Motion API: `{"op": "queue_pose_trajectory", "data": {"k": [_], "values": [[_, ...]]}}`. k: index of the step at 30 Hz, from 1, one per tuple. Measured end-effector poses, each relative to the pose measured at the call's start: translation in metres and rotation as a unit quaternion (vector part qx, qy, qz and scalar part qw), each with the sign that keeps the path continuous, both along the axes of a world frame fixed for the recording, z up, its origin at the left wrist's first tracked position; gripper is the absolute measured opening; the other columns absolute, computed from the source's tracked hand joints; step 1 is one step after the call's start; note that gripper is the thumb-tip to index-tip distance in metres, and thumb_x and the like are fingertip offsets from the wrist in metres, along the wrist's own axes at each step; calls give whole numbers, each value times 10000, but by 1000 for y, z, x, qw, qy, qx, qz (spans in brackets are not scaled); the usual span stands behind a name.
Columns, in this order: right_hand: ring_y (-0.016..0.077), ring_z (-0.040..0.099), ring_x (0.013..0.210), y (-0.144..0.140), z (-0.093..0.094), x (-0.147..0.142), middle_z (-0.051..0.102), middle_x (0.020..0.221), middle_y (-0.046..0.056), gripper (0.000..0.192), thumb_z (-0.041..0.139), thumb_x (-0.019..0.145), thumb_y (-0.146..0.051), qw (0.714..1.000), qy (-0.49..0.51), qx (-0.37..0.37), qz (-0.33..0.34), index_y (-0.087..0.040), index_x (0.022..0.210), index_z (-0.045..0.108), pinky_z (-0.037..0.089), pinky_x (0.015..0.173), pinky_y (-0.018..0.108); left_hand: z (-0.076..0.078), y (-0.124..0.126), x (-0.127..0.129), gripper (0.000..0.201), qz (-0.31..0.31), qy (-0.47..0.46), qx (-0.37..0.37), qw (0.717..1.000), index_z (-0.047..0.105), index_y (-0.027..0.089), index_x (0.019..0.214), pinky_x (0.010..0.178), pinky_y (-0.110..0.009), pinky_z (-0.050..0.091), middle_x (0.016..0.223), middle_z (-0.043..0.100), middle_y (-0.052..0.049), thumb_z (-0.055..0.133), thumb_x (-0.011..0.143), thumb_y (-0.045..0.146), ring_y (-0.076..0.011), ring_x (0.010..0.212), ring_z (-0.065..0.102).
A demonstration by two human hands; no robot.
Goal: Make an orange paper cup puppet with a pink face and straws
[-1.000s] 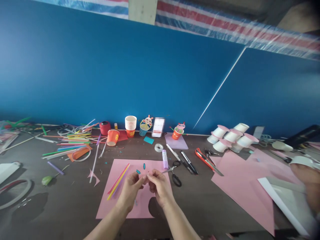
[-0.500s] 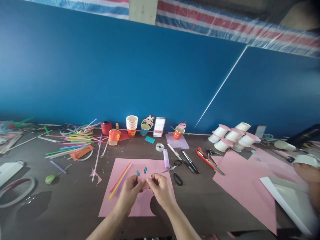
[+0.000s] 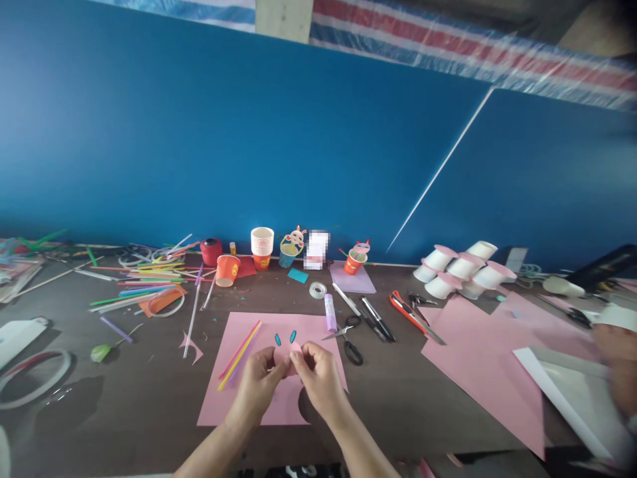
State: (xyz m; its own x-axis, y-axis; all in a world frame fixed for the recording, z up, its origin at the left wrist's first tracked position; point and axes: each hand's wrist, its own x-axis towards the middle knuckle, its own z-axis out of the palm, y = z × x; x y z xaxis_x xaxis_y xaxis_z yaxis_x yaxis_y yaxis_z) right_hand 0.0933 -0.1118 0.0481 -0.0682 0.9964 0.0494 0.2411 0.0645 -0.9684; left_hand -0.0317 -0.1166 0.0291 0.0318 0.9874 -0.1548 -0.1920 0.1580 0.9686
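Between my two hands is a small pink paper cutout (image 3: 281,355) with two blue, dark-edged ear shapes (image 3: 292,336) standing up from its top. My left hand (image 3: 259,380) pinches its left side, and my right hand (image 3: 315,373) pinches its right side, thumbs towards me. Fingers cover much of the cutout. Beneath lies a pink paper sheet (image 3: 219,411) with a round notch cut at its lower right. Pink, yellow and purple straws (image 3: 241,355) rest on the sheet, left of my hands. Scissors (image 3: 352,352) and a purple glue stick (image 3: 330,313) lie to the right.
Behind stand stacked paper cups (image 3: 262,249) and a decorated orange cup (image 3: 355,262). Loose straws (image 3: 154,285) spread at left. Right are a box cutter (image 3: 415,317), pink sheets (image 3: 488,358), white cups (image 3: 465,267) and another person's hand (image 3: 620,352) at the edge.
The blue ear shapes have shifted slightly up and right as the cutout turns a little in my fingers. Both hands keep their pinch. The other person's hand has shifted slightly.
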Motion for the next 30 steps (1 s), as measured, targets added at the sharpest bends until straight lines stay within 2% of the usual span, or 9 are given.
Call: {"op": "queue_pose_trajectory", "data": {"k": [2,6,8,10,12,14,16,22,30], "values": [[95,427,478,1,0,0,500,507,-23,321,509,813,-364,1000,-3,20,-18,-176,560,449,316,467,202,4,-1,0,266,-13,-26,-26,999,592,128,649,585,-230,457,599,573,-4,632,700,387,-120,597,547],[97,409,429,4,-2,4,457,463,-30,339,482,828,-385,1000,0,-11,0,-179,559,461,300,424,207,11,-3,-3,230,-33,-105,-85,990,640,130,738,615,-242,478,719,636,-46,639,705,357,-138,692,580],[115,450,475,2,0,6,510,553,-7,252,481,833,-368,1000,-23,16,-13,-171,684,531,343,450,218,12,-3,-5,221,-32,-128,-104,986,653,130,761,606,-237,479,726,641,-50,650,700,342,-132,686,579],[144,506,602,-2,5,7,557,728,32,151,498,829,-313,991,-77,93,-52,-173,861,549,407,554,243,12,-3,-6,220,-21,-135,-112,984,661,131,769,598,-233,478,738,645,-54,649,702,340,-130,689,577],[166,525,725,-7,10,7,545,828,50,97,503,826,-243,974,-140,169,-57,-190,897,544,425,672,273,12,-3,-6,212,-10,-129,-110,985,663,131,740,598,-233,477,731,646,-53,650,699,339,-135,699,579],[175,529,780,-11,15,5,533,816,48,73,479,835,-195,960,-189,204,-15,-200,820,551,422,722,288,13,-4,-5,212,-9,-116,-96,989,663,135,718,606,-241,478,714,646,-48,643,703,345,-146,709,585],[179,535,794,-13,18,3,536,806,48,99,464,839,-166,953,-213,215,12,-204,799,546,426,722,294,15,-6,-3,226,-17,-97,-78,992,674,144,751,628,-255,479,735,659,-51,622,719,361,-160,729,593],[170,537,842,-12,17,3,567,869,40,112,465,840,-114,944,-217,249,27,-204,865,527,432,740,297,21,-9,-3,307,-42,-42,-54,997,687,141,868,630,-260,474,788,681,-82,559,764,400,-185,766,605],[185,519,808,-12,20,7,533,820,45,122,425,866,-138,920,-294,249,73,-200,840,527,421,685,300,17,-6,-9,343,-42,14,-46,998,688,122,794,548,-228,460,670,634,-58,538,770,430,-166,695,579]]}}
